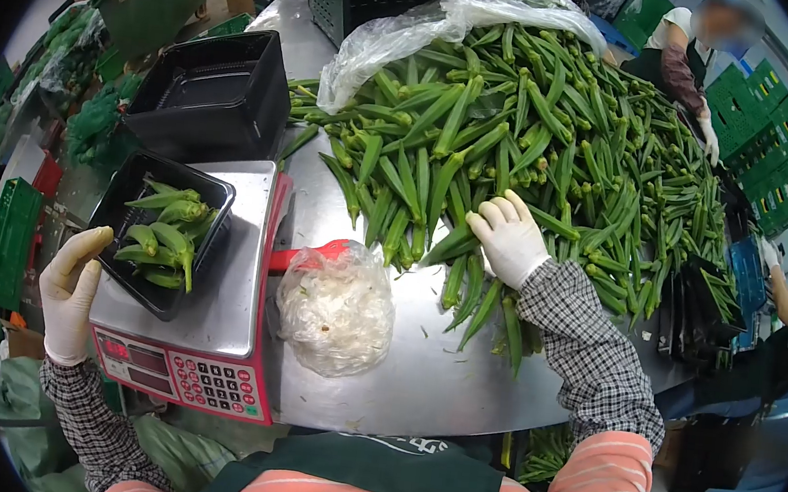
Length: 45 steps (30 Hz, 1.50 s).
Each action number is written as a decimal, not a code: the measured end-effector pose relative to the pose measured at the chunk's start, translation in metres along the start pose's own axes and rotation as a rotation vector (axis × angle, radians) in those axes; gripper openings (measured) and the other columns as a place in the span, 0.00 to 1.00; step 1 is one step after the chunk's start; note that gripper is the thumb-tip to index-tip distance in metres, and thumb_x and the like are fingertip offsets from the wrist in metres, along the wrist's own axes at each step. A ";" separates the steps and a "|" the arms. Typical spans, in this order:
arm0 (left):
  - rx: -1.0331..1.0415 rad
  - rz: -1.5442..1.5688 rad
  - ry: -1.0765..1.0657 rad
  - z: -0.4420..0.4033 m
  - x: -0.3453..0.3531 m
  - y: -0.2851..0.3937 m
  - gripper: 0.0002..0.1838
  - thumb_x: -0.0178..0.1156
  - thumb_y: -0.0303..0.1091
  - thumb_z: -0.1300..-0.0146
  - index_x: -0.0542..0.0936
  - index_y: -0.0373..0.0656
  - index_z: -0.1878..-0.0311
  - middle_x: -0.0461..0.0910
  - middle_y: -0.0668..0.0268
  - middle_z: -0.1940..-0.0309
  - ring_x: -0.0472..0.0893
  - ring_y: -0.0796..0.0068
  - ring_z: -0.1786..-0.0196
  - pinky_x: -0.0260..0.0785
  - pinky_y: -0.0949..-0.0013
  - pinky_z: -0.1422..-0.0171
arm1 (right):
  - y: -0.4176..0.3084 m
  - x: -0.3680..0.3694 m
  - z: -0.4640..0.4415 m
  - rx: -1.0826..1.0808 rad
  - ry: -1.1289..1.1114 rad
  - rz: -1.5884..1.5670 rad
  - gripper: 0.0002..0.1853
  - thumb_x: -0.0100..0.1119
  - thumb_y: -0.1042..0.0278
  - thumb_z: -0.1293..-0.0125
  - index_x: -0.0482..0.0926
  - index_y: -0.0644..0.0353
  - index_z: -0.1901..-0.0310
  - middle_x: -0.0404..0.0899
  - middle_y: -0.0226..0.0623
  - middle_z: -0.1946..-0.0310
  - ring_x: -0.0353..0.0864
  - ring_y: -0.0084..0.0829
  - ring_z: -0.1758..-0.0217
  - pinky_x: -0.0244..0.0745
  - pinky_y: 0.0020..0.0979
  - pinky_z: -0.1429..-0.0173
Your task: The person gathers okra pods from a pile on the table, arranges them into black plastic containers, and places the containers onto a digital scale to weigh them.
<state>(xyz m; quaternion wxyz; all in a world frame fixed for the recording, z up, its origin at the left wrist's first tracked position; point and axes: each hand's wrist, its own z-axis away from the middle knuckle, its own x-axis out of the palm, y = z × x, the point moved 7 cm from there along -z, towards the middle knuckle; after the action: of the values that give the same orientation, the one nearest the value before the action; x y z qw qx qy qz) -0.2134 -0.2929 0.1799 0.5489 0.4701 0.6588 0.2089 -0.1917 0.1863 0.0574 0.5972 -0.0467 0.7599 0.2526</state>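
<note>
My left hand (72, 294), in a pale glove, is beside a black plastic tray (219, 191), its thumb and fingers apart and holding nothing. Several okra pods (169, 234) lie in that tray, which rests tilted in view on a weighing scale (228, 344) with a red-pink frame and keypad. At the near edge of a large okra heap (483, 130), my gloved right hand (508, 239) has its fingers curled down over okra (452, 246). Its palm side is hidden.
A stack of black trays (265, 103) stands behind the scale. A crumpled plastic bag (334, 312) lies by a red handle (292, 256) on the metal table (417, 388). Clear film (457, 12) edges the heap. Co-workers' hands (710, 140) are at the right, near green crates (770, 141).
</note>
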 end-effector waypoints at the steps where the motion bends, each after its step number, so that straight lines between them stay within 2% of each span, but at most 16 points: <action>1: -0.004 0.003 0.004 0.001 -0.001 -0.002 0.16 0.51 0.21 0.38 0.74 0.31 0.46 0.76 0.57 0.48 0.74 0.69 0.44 0.61 0.68 0.35 | 0.003 0.001 0.007 0.017 0.065 -0.023 0.19 0.51 0.70 0.44 0.71 0.58 0.49 0.72 0.36 0.56 0.69 0.36 0.43 0.53 0.43 0.29; 10: -0.039 0.026 -0.003 -0.002 0.006 -0.002 0.16 0.51 0.21 0.38 0.74 0.31 0.46 0.77 0.57 0.49 0.74 0.70 0.45 0.62 0.68 0.36 | -0.004 -0.002 0.003 0.018 0.039 0.063 0.28 0.48 0.70 0.42 0.62 0.57 0.37 0.67 0.42 0.43 0.64 0.38 0.37 0.52 0.43 0.29; 14: -0.055 0.034 0.016 0.003 0.003 -0.005 0.16 0.50 0.20 0.39 0.75 0.30 0.48 0.77 0.58 0.50 0.75 0.71 0.45 0.62 0.70 0.37 | -0.007 0.010 -0.012 0.010 -0.033 0.023 0.20 0.47 0.70 0.42 0.70 0.58 0.46 0.72 0.40 0.50 0.67 0.39 0.39 0.52 0.43 0.29; 15: -0.065 0.017 0.033 0.007 -0.003 -0.005 0.15 0.50 0.20 0.39 0.75 0.30 0.48 0.77 0.58 0.50 0.75 0.71 0.46 0.62 0.70 0.37 | -0.006 0.002 -0.009 -0.022 0.065 -0.001 0.16 0.50 0.70 0.45 0.74 0.58 0.53 0.75 0.39 0.56 0.69 0.39 0.42 0.54 0.43 0.31; 16: -0.078 -0.006 0.061 0.011 -0.005 -0.001 0.15 0.49 0.18 0.40 0.76 0.30 0.50 0.78 0.58 0.51 0.75 0.72 0.46 0.62 0.71 0.38 | -0.002 -0.002 -0.010 0.008 -0.021 -0.079 0.19 0.57 0.69 0.52 0.74 0.58 0.54 0.75 0.38 0.57 0.71 0.40 0.46 0.58 0.43 0.33; 18: -0.098 -0.065 0.062 0.017 -0.016 0.000 0.15 0.49 0.18 0.41 0.76 0.29 0.50 0.78 0.58 0.51 0.75 0.72 0.47 0.62 0.72 0.38 | 0.007 -0.029 -0.006 0.080 0.159 -0.236 0.24 0.63 0.74 0.61 0.75 0.60 0.56 0.76 0.40 0.62 0.74 0.41 0.53 0.64 0.43 0.39; 20: -0.107 -0.001 0.113 0.022 -0.026 -0.004 0.15 0.50 0.18 0.41 0.76 0.29 0.50 0.78 0.58 0.52 0.75 0.72 0.47 0.63 0.71 0.39 | 0.019 -0.048 -0.006 0.298 0.255 -0.543 0.23 0.61 0.77 0.56 0.73 0.65 0.53 0.76 0.44 0.62 0.75 0.48 0.57 0.72 0.41 0.50; 21: -0.110 0.031 0.138 0.024 -0.030 -0.008 0.15 0.51 0.19 0.40 0.76 0.29 0.50 0.78 0.57 0.52 0.76 0.72 0.47 0.63 0.72 0.39 | 0.019 -0.053 -0.007 0.345 0.371 -0.599 0.25 0.60 0.77 0.52 0.70 0.66 0.48 0.75 0.47 0.60 0.76 0.47 0.56 0.73 0.39 0.50; 22: -0.114 0.063 0.161 0.024 -0.033 -0.010 0.15 0.53 0.20 0.40 0.76 0.29 0.49 0.79 0.58 0.52 0.76 0.72 0.48 0.64 0.72 0.40 | 0.016 -0.058 -0.018 0.407 0.286 -0.787 0.29 0.59 0.76 0.48 0.66 0.67 0.42 0.74 0.49 0.55 0.77 0.46 0.53 0.73 0.35 0.48; 26: -0.108 0.074 0.154 0.027 -0.034 -0.020 0.14 0.55 0.22 0.40 0.77 0.32 0.51 0.80 0.59 0.54 0.77 0.73 0.49 0.65 0.71 0.41 | -0.058 -0.138 -0.088 0.129 0.271 -1.057 0.32 0.59 0.73 0.46 0.62 0.66 0.38 0.74 0.51 0.50 0.77 0.44 0.48 0.71 0.32 0.43; 28: -0.115 0.078 0.147 0.034 -0.036 -0.024 0.14 0.56 0.23 0.41 0.78 0.33 0.51 0.80 0.60 0.55 0.77 0.73 0.49 0.65 0.71 0.41 | -0.098 -0.166 -0.124 -0.068 0.333 -0.962 0.30 0.59 0.69 0.45 0.64 0.67 0.40 0.76 0.51 0.54 0.78 0.44 0.50 0.73 0.34 0.46; 32: -0.114 0.041 0.178 0.050 -0.054 -0.021 0.14 0.55 0.24 0.41 0.78 0.34 0.52 0.80 0.60 0.55 0.76 0.72 0.49 0.64 0.71 0.41 | -0.161 -0.187 -0.197 -0.113 0.220 -0.936 0.26 0.56 0.57 0.41 0.69 0.67 0.47 0.77 0.50 0.59 0.78 0.45 0.54 0.74 0.39 0.51; 35: -0.132 0.065 0.199 0.062 -0.063 -0.026 0.14 0.56 0.24 0.42 0.78 0.33 0.52 0.80 0.59 0.54 0.77 0.72 0.49 0.65 0.70 0.41 | -0.201 -0.171 -0.233 -0.134 -0.074 -0.588 0.28 0.51 0.48 0.37 0.70 0.63 0.45 0.75 0.50 0.57 0.76 0.47 0.52 0.73 0.41 0.48; 36: -0.135 0.073 0.204 0.065 -0.066 -0.029 0.14 0.56 0.24 0.42 0.78 0.33 0.52 0.80 0.59 0.54 0.77 0.72 0.49 0.65 0.70 0.41 | -0.210 -0.166 -0.235 -0.186 -0.158 -0.527 0.26 0.50 0.48 0.36 0.74 0.64 0.49 0.75 0.49 0.57 0.76 0.47 0.52 0.73 0.40 0.48; 42: -0.111 0.061 0.217 0.060 -0.082 -0.032 0.15 0.56 0.23 0.42 0.77 0.32 0.51 0.79 0.59 0.53 0.76 0.73 0.49 0.65 0.71 0.41 | -0.152 -0.184 -0.217 -0.093 0.201 -0.798 0.19 0.58 0.60 0.39 0.78 0.67 0.53 0.77 0.48 0.60 0.79 0.40 0.56 0.74 0.33 0.51; 45: -0.077 0.003 0.196 0.039 -0.086 -0.027 0.15 0.55 0.24 0.41 0.77 0.31 0.50 0.79 0.59 0.53 0.77 0.73 0.49 0.65 0.71 0.41 | -0.132 -0.182 -0.197 -0.069 0.101 -0.871 0.15 0.58 0.62 0.40 0.79 0.66 0.59 0.79 0.45 0.66 0.79 0.39 0.62 0.74 0.33 0.56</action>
<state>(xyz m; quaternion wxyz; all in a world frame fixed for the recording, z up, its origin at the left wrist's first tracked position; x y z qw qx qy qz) -0.1913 -0.3877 0.1919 0.4991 0.4271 0.7001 0.2797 -0.2649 -0.0570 0.2143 0.6081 -0.3950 0.6886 -0.0002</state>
